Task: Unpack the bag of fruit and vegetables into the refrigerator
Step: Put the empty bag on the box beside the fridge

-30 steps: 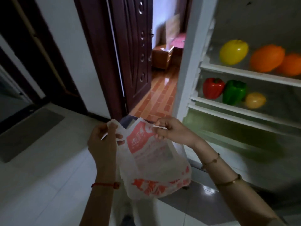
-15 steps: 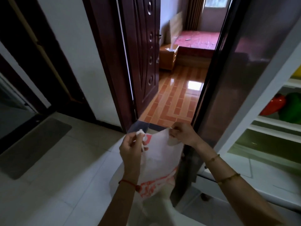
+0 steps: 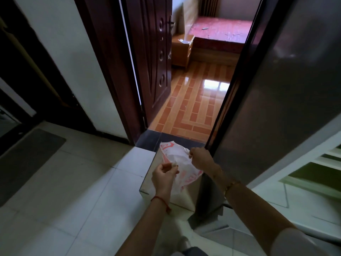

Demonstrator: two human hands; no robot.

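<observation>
Pale tiled floor (image 3: 73,191) lying by an open door (image 3: 153,58), both hands, left (image 3: 163,179) and right (image 3: 200,159), pinching a bag (image 3: 181,163), fridge (image 3: 287,93) standing right.

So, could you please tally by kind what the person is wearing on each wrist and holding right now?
Plastic bags: 1, the white bag with red print, gripped by the left hand and the right hand
Red string bracelets: 1, on the left wrist
Gold bracelets: 2, on the right wrist
Total: 4
</observation>
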